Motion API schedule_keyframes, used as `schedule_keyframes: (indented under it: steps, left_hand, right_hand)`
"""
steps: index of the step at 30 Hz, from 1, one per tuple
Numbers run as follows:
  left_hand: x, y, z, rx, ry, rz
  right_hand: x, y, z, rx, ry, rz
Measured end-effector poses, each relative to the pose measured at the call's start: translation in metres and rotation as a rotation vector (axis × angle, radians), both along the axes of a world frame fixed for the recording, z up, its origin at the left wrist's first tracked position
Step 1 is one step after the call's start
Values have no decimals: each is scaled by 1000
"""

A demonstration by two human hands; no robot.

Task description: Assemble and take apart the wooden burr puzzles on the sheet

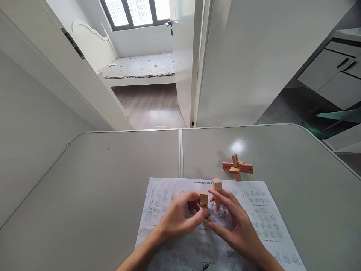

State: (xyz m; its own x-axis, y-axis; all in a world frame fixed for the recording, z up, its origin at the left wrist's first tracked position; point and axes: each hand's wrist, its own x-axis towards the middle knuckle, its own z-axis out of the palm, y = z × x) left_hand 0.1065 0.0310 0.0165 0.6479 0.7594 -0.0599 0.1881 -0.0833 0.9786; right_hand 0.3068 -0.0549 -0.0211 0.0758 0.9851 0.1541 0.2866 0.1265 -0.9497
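Note:
My left hand (183, 214) pinches an upright light-wood puzzle piece (204, 198) between thumb and fingers. Close beside it, my right hand (235, 222) holds a second wooden puzzle piece (217, 184), whose square end sticks up above the fingers. Whether the two pieces touch is hidden by my fingers. Both hands are over a printed instruction sheet (158, 188) with rows of small diagrams. Behind the sheet's top edge, an assembled wooden burr puzzle (237, 166) of crossed reddish-brown bars rests on the table.
The grey table (84, 203) has a pale seam strip (180, 150) across its middle and rounded far corners. Past its far edge stand an open door (184, 56) and a bed (141, 66). At the right are white cabinets (332, 71) and a green object (338, 114).

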Motion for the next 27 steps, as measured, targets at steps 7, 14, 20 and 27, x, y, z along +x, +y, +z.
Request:
schedule_keyframes:
  steps: [7,14,20,27]
  left_hand:
    - [-1,4,-10,-240,-215,104]
    - [-1,4,-8,-317,-243,159]
    - [-3,4,-8,-282,-180,109]
    - [-2,4,-9,-208,-107,76]
  right_hand:
    - [-1,4,4,2,78,37]
    - [-1,6,-1,-235,415,-34]
    - [5,11,3,-339,519,2]
    - [3,9,3,-249,477,14]
